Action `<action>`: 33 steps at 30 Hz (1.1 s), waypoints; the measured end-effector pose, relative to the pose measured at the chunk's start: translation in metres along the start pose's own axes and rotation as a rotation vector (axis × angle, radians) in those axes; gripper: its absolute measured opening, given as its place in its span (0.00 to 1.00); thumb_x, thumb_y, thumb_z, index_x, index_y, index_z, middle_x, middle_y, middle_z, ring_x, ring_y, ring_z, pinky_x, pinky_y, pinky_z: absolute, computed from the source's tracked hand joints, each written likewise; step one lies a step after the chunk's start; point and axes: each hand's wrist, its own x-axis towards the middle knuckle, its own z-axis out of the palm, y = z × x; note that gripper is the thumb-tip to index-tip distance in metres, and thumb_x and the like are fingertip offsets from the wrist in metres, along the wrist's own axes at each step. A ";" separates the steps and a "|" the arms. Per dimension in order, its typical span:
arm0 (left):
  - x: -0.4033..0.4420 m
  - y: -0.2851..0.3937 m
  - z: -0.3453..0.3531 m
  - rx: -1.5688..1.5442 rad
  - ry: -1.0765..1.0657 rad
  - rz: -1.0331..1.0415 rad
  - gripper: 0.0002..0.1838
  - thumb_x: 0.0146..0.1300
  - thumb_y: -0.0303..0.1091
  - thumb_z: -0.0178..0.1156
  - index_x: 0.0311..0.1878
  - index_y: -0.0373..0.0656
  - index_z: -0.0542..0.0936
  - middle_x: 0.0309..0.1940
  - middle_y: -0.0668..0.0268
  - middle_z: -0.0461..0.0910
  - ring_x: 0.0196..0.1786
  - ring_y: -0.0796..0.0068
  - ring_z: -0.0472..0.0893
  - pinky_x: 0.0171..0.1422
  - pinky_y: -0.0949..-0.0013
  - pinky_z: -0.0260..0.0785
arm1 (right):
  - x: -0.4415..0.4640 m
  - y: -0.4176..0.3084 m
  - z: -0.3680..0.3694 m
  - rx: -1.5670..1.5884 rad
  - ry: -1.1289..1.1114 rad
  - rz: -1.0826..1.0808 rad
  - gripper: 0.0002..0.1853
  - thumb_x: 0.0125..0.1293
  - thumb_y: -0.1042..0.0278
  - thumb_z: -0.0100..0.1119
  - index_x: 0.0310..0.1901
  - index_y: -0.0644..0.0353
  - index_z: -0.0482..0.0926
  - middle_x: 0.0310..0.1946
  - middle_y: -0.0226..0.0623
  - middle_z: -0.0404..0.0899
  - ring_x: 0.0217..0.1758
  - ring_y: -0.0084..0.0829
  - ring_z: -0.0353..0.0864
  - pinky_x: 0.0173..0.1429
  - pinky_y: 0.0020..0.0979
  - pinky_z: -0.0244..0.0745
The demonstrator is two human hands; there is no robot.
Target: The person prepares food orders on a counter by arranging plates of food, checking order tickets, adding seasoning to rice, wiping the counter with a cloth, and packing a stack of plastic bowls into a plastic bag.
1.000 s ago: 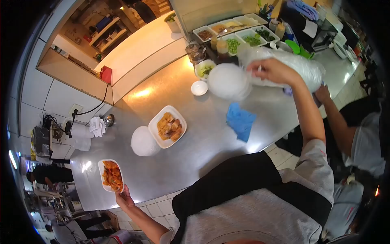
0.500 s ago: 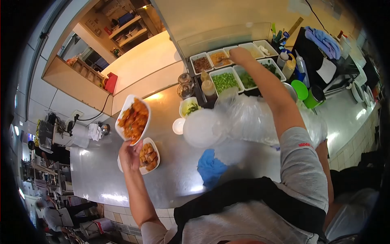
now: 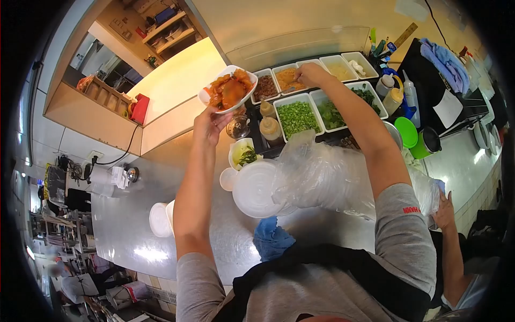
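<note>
My left hand (image 3: 211, 124) holds up a white bowl (image 3: 240, 107) of chunky food (image 3: 228, 90) in orange-red sauce, gripping its near rim. The bowl is raised beside the topping containers. My right hand (image 3: 316, 75) is closed over a white container of orange-tan crumbs (image 3: 285, 75). What looks like a small metal spoon (image 3: 295, 82) sticks out from its fingers into the crumbs; the handle is hidden. Nearby are containers of chopped green onion (image 3: 298, 116), leafy greens (image 3: 331, 111) and brown bits (image 3: 264, 88).
Clear plastic bags (image 3: 327, 177) and a round white lid (image 3: 256, 189) lie on the steel counter (image 3: 129, 214), near a blue cloth (image 3: 272, 240). Squeeze bottles (image 3: 270, 127) stand beside the containers. Another person's hand (image 3: 444, 212) touches the bags at right.
My left hand has carried the bowl rightward and up toward the containers, tilting it less. My right hand stays at the crumbs. Another person's hand has come into view at the right.
</note>
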 end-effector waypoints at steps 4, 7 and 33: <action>0.019 -0.009 0.016 0.016 -0.027 -0.042 0.19 0.56 0.28 0.51 0.48 0.24 0.66 0.41 0.45 0.74 0.40 0.55 0.81 0.45 0.64 0.80 | -0.006 -0.009 -0.020 0.576 -0.307 0.587 0.04 0.56 0.72 0.57 0.30 0.61 0.79 0.19 0.39 0.75 0.18 0.29 0.73 0.20 0.33 0.68; 0.031 -0.015 0.024 -0.029 -0.019 -0.054 0.18 0.57 0.26 0.49 0.47 0.22 0.64 0.37 0.43 0.75 0.37 0.53 0.81 0.39 0.63 0.81 | -0.009 0.001 -0.026 0.880 -0.247 0.672 0.07 0.57 0.72 0.55 0.23 0.63 0.76 0.14 0.35 0.69 0.13 0.25 0.66 0.15 0.29 0.61; 0.025 0.010 0.043 -0.017 -0.133 0.078 0.17 0.56 0.28 0.53 0.47 0.27 0.70 0.41 0.48 0.76 0.43 0.54 0.80 0.51 0.61 0.77 | -0.082 -0.010 -0.119 -0.138 0.145 0.131 0.14 0.58 0.61 0.53 0.41 0.61 0.79 0.39 0.46 0.80 0.43 0.47 0.79 0.46 0.44 0.73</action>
